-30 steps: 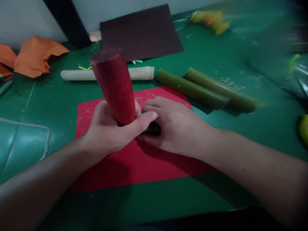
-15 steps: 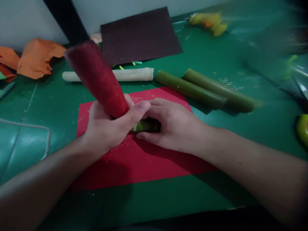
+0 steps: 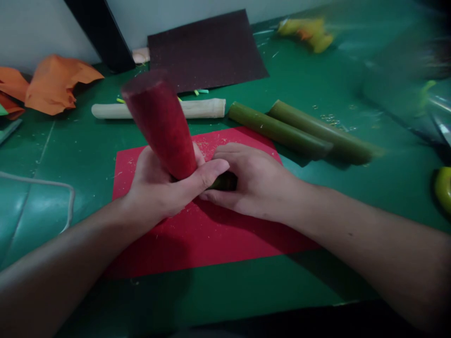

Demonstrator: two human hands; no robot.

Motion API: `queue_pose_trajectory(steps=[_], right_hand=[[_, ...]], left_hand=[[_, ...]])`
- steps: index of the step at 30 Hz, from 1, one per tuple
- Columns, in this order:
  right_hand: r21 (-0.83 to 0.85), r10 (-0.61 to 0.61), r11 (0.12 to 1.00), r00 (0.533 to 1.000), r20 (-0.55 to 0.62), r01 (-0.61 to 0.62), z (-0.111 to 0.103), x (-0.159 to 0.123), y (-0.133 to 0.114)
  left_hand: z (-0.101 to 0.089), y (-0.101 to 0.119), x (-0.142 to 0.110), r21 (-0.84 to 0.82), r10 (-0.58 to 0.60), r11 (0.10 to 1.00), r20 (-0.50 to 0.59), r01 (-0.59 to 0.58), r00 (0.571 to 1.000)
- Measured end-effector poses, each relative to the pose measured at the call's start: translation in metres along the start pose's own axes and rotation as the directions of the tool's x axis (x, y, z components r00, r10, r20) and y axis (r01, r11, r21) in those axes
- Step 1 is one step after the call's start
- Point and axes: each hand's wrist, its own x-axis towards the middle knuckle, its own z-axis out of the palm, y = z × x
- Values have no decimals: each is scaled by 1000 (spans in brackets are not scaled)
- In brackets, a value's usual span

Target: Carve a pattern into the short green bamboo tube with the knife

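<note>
My left hand (image 3: pixel 162 192) is closed around the lower end of a thick red handle-like cylinder (image 3: pixel 164 122), which tilts up and to the left and widens toward its top. Whatever lies below the grip is hidden by my fingers. My right hand (image 3: pixel 252 180) is closed on a short green piece of bamboo (image 3: pixel 225 182), mostly covered by both hands. The left thumb stretches over this bamboo toward the right fingers. Beneath both hands is a red sheet (image 3: pixel 225 244) sprinkled with pale shavings.
Two green bamboo tubes (image 3: pixel 278 131) lie behind my right hand. A pale peeled stick (image 3: pixel 202 109) and a dark sheet (image 3: pixel 207 51) are farther back. Orange paper (image 3: pixel 59 84) lies at left, a yellow object (image 3: pixel 306 35) at the back right. The table (image 3: pixel 246 291) is green.
The red cylinder has swung more upright and shifted right along with my left hand. The left thumb now covers more of the green bamboo. My right hand has barely moved.
</note>
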Motion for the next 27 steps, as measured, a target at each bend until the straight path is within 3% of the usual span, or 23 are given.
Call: queue_pose_trajectory(steps=[5, 14, 24, 27], right_hand=[[-10, 26, 1000, 999, 32, -25, -1, 1, -3], [-17, 40, 999, 999, 4, -40, -1, -1, -2], [29, 39, 999, 999, 1, -39, 2, 1, -1], [36, 32, 999, 999, -1, -32, 1, 1, 0]], left_hand=[[-2, -2, 4, -11, -45, 999, -127, 44, 991], [0, 1, 5, -96, -12, 995, 75, 20, 997], [-1, -1, 0, 39, -80, 996, 71, 77, 994], [-2, -3, 0, 36, -38, 999, 91, 34, 995]])
